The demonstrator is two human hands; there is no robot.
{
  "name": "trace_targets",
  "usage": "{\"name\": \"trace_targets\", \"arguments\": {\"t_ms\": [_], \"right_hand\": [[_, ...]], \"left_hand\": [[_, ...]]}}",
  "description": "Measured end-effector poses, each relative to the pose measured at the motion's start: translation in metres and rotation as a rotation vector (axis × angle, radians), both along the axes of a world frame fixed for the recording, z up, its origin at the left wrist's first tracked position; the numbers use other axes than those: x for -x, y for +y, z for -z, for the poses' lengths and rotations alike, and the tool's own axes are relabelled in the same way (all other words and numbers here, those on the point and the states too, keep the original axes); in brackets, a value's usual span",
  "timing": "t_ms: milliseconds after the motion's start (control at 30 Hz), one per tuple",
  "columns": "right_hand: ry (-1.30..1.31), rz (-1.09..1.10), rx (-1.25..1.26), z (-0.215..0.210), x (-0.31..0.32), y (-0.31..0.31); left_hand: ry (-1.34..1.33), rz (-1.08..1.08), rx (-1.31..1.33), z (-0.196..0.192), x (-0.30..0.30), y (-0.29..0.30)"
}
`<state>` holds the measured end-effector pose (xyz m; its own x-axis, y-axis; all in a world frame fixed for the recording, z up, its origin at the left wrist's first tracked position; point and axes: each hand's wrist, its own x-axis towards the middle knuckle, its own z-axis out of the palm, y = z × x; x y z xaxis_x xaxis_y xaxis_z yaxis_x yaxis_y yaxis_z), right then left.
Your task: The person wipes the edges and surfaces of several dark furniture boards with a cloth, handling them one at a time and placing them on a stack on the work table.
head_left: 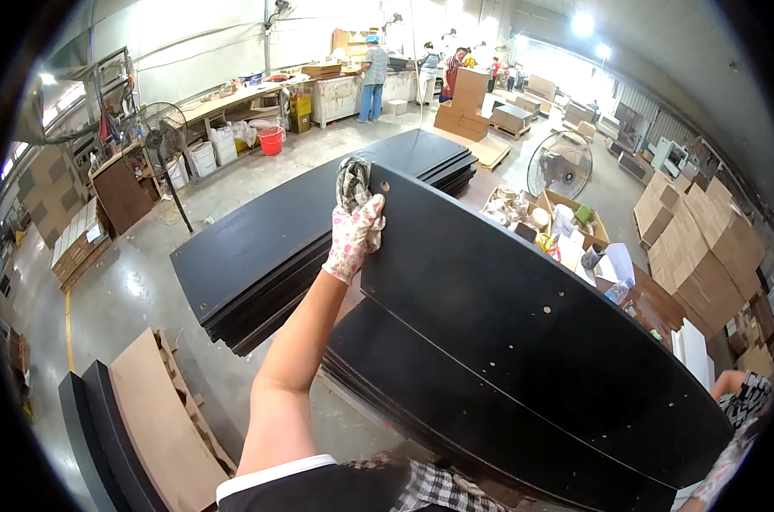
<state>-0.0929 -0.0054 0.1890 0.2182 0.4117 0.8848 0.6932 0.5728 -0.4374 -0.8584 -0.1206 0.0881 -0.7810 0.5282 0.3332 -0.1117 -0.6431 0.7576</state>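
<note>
My left hand [359, 230], in a white glove with pink spots, is closed on the upper left corner of a long black panel [523, 299]. A crumpled grey patterned rag [353, 182] sits in the same grip. The panel is tilted up on its long edge, and small holes dot its face. At its right end, near the picture's rim, my gloved right hand [721, 480] grips the panel; its fingers are partly hidden. Below lies another black panel [421, 358] on a stack of similar boards.
A second stack of black panels [301, 222] lies beyond my left arm. Brown boards [160, 401] lean at lower left. Boxes of supplies [566, 213] and a floor fan [560, 165] stand behind the panel. Another person's bare arm and checked sleeve [745, 397] show at right.
</note>
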Motion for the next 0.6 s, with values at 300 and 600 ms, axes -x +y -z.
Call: {"name": "trace_targets", "arguments": {"t_ms": [300,600], "right_hand": [[1.086,-0.768,1.007,0.110,0.066,-0.055],[-0.177,-1.037,0.437,0.090,0.156,-0.038]], "left_hand": [[0.056,-0.090,-0.105,0.012,-0.015,-0.021],[-0.041,-0.152,-0.041,0.003,-0.065,-0.116]]}}
